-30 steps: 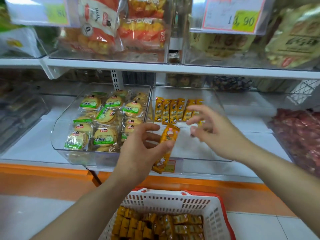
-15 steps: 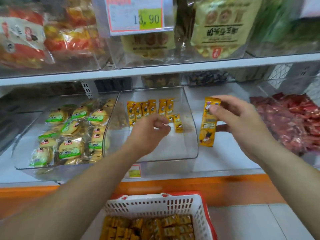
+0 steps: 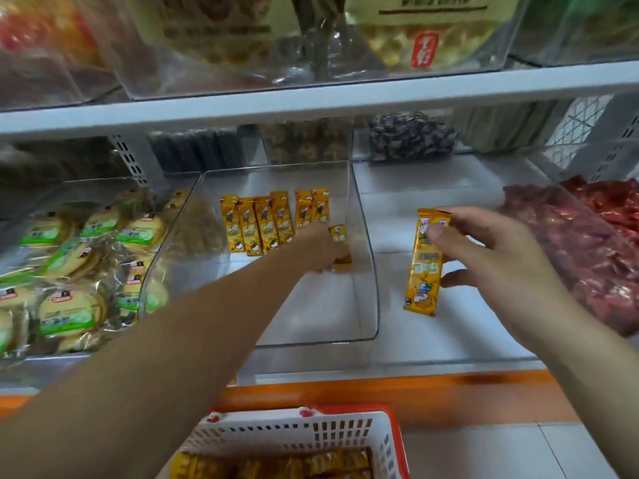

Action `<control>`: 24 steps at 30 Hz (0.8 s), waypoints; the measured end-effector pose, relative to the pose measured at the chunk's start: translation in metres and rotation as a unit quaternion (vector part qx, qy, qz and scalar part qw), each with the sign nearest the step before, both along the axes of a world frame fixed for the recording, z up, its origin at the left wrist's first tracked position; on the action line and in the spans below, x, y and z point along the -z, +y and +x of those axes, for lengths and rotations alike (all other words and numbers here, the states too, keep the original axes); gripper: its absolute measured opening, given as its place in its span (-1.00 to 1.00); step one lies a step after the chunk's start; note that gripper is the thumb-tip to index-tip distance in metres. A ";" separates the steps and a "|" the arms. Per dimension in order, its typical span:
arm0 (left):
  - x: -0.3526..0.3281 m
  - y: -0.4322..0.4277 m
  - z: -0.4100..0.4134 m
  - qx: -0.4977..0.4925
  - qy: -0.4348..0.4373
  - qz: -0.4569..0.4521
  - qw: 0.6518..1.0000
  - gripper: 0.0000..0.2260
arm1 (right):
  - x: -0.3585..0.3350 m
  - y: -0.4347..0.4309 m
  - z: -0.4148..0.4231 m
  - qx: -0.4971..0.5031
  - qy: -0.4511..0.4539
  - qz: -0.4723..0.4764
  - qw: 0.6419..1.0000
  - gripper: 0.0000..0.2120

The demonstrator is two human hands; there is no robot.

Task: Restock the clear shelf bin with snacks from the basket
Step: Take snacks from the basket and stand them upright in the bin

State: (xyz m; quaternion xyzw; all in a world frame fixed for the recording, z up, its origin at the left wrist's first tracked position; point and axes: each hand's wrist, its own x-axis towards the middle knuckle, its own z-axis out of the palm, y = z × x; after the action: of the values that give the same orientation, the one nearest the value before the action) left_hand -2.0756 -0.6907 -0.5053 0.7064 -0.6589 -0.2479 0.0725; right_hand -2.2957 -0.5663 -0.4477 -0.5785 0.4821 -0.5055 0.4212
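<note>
A clear shelf bin (image 3: 366, 271) stands on the middle shelf with a row of several yellow snack bars (image 3: 273, 223) lined up at its back. My left hand (image 3: 320, 248) reaches deep into the bin and holds one more yellow bar (image 3: 340, 243) at the right end of that row. To the right of the bin, my right hand (image 3: 484, 257) pinches another yellow snack bar (image 3: 425, 267) upright above the shelf. Below, a white basket with a red rim (image 3: 294, 433) holds many more of the yellow bars (image 3: 276, 463).
A clear bin of green-labelled round cakes (image 3: 79, 264) sits left of the target bin. Red-wrapped snacks (image 3: 581, 247) fill a bin at the right. The upper shelf edge (image 3: 311, 102) carries bagged goods just overhead. An orange shelf front (image 3: 380, 392) runs below.
My left hand has pushed further into the bin and set its bar at the right end of the row. My right hand with its bar stays beside the bin. The view moved closer.
</note>
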 end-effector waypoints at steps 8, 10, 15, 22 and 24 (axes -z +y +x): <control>0.010 0.002 0.000 -0.055 0.138 -0.107 0.983 -0.75 | 0.009 -0.005 0.005 0.012 0.010 0.003 1.000 -0.87; 0.010 0.001 0.001 -0.053 0.169 -0.141 0.974 -0.70 | 0.011 -0.005 0.006 0.011 0.011 0.002 1.000 -0.86; 0.002 0.002 0.000 0.029 0.130 -0.227 0.965 -0.31 | 0.012 -0.006 0.011 0.001 0.023 -0.005 1.000 -0.86; -0.009 -0.009 0.008 0.097 -0.030 -0.287 0.952 -0.44 | 0.014 -0.008 0.011 0.013 -0.013 -0.002 1.000 -0.86; -0.013 -0.015 0.011 0.100 -0.046 -0.300 0.948 -0.49 | 0.015 -0.008 0.011 0.017 -0.018 -0.002 1.000 -0.85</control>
State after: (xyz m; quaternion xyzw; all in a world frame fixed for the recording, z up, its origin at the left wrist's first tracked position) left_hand -2.0642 -0.7054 -0.4921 0.5935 -0.7725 -0.0118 0.2257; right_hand -2.2848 -0.5746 -0.4623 -0.5616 0.4830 -0.5244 0.4199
